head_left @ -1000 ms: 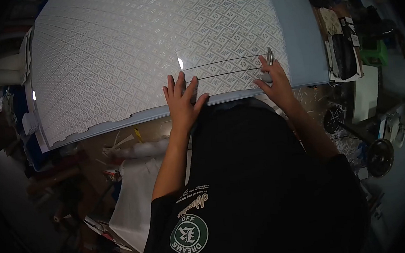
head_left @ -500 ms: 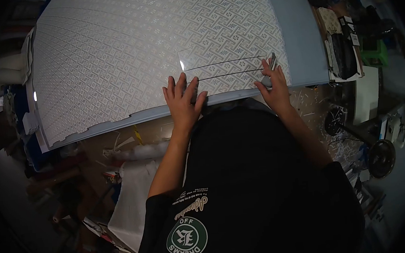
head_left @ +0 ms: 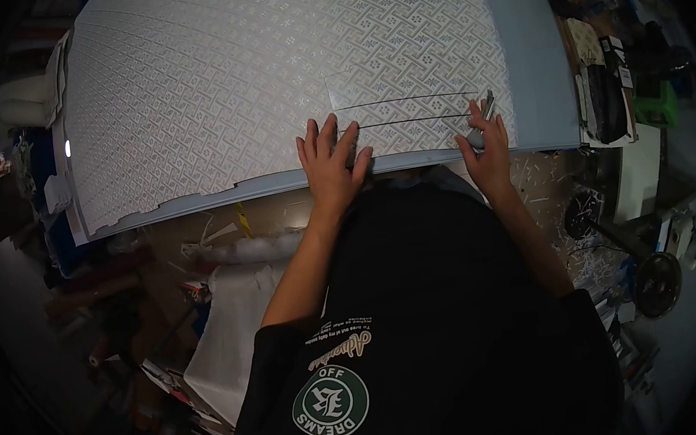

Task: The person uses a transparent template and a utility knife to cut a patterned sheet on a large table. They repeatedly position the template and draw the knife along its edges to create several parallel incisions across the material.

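A large sheet of grey patterned material [head_left: 255, 69] covers the table. A clear strip-shaped template [head_left: 404, 103] lies on it near the front edge. My left hand [head_left: 331, 161] presses flat on the sheet at the template's left end, fingers spread. My right hand [head_left: 488, 145] is closed around a small knife [head_left: 483, 118] at the template's right end, with the blade resting on the sheet.
The table's pale blue edge [head_left: 528, 64] shows to the right of the sheet. Dark boxes and a green object [head_left: 651, 99] crowd the right side. Rolls, white fabric [head_left: 234, 325] and scraps litter the floor at left. A chair base [head_left: 655, 271] stands at right.
My right hand has drawn the knife toward me along the template's right end. The view has shifted slightly right. My left hand keeps pressing in the same spot.
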### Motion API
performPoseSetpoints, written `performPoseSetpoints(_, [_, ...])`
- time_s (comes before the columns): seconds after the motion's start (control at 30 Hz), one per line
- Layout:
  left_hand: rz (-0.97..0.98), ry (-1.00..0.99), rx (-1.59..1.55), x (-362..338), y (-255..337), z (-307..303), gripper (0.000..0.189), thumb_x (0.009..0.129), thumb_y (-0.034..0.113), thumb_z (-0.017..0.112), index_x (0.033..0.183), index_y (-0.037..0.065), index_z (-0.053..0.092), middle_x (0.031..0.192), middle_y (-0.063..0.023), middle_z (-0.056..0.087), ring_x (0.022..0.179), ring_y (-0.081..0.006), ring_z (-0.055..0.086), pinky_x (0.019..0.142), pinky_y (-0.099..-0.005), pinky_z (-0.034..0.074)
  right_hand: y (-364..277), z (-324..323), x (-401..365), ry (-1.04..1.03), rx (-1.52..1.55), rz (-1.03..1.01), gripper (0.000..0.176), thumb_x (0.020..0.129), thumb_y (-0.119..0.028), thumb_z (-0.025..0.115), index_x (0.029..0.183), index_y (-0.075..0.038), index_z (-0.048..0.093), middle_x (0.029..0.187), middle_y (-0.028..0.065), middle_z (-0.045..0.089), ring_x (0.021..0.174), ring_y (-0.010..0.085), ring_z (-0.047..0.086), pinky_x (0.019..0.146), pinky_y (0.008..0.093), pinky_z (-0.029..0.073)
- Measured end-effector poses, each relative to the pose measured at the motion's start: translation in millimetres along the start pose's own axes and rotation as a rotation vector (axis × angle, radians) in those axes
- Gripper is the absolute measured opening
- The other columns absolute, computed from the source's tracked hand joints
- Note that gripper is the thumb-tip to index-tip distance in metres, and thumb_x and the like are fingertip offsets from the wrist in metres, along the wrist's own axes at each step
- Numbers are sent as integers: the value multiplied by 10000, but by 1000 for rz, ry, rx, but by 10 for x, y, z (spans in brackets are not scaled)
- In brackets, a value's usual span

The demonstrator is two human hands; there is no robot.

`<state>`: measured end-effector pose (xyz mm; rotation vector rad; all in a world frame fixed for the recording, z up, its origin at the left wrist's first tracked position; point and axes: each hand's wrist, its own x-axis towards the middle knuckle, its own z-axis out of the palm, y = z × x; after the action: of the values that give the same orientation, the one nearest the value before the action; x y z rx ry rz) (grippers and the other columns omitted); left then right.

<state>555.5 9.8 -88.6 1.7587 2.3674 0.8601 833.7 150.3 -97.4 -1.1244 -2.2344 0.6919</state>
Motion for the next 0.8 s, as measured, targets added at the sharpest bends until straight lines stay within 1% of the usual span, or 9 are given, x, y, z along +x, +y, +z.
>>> performPoseSetpoints(0.13, [14, 4, 16, 14, -20, 12, 503, 846, 371, 820, 1315, 224, 713, 1495, -119, 542, 1449, -466, 397, 1154, -693, 277, 7, -14, -13, -11, -4, 30, 352, 929, -113, 751, 1201, -71, 531, 1521, 191, 558, 1485, 375, 434, 1229, 559, 244])
performPoseSetpoints(0.2, [13, 4, 11, 13, -15, 16, 501, 845, 374, 821, 1312, 228, 717, 1494, -113, 547, 1446, -462, 402, 1152, -692, 281, 14, -1, -4, 5, -33, 0, 359, 936, -189, 749, 1206, -80, 539, 1535, 163, 550, 1437, 390, 478, 1230, 552, 245])
performPoseSetpoints(0.23, [10, 7, 22, 14, -16, 12, 499, 843, 377, 823, 1310, 232, 721, 1493, -107, 551, 1443, -459, 406, 1150, -691, 285, 28, -5, -9, 6, -40, 3, 359, 936, -189, 749, 1206, -80, 539, 1535, 163, 550, 1437, 390, 478, 1230, 552, 245])
performPoseSetpoints(0.3, [9, 3, 24, 19, -16, 8, 501, 842, 380, 824, 1310, 235, 722, 1494, -100, 554, 1442, -456, 408, 1150, -691, 284, 47, 11, -14, -4, -22, 12, 359, 937, -208, 756, 1202, -85, 548, 1535, 161, 549, 1469, 388, 446, 1235, 548, 238])
performPoseSetpoints(0.4, [8, -2, 28, 16, -21, -1, 500, 841, 381, 826, 1310, 242, 725, 1497, -87, 557, 1442, -452, 410, 1151, -691, 281, 61, 8, -24, -4, -21, 16, 347, 938, -230, 761, 1187, -86, 566, 1530, 151, 557, 1478, 380, 438, 1237, 543, 239])
performPoseSetpoints(0.47, [10, -3, 26, 17, -19, -9, 498, 840, 380, 826, 1309, 245, 727, 1499, -81, 557, 1443, -450, 410, 1151, -691, 280, 61, -5, -24, -7, -17, 20, 351, 929, -228, 772, 1183, -87, 575, 1522, 144, 565, 1479, 377, 438, 1237, 542, 243])
performPoseSetpoints(0.53, [4, -8, 19, 21, -10, -21, 472, 843, 369, 829, 1285, 227, 744, 1491, -76, 561, 1451, -429, 406, 1159, -670, 265, 68, -19, -21, -10, -11, 23, 354, 921, -226, 784, 1178, -87, 584, 1515, 137, 574, 1481, 374, 438, 1236, 541, 247])
performPoseSetpoints(0.6, [4, -10, 20, 19, -11, -21, 471, 842, 370, 830, 1283, 226, 746, 1493, -75, 562, 1450, -428, 407, 1158, -668, 267, 86, -18, -19, 22, 37, -5, 365, 902, -208, 806, 1174, -87, 594, 1489, 129, 598, 1478, 369, 444, 1232, 541, 260])
performPoseSetpoints(0.8, [6, -11, 31, 24, -16, -32, 478, 836, 367, 835, 1283, 222, 748, 1487, -76, 570, 1445, -428, 412, 1159, -646, 274, 92, -16, -13, 31, 32, -21, 390, 880, -180, 824, 1178, -86, 590, 1467, 130, 616, 1457, 377, 469, 1221, 557, 278])
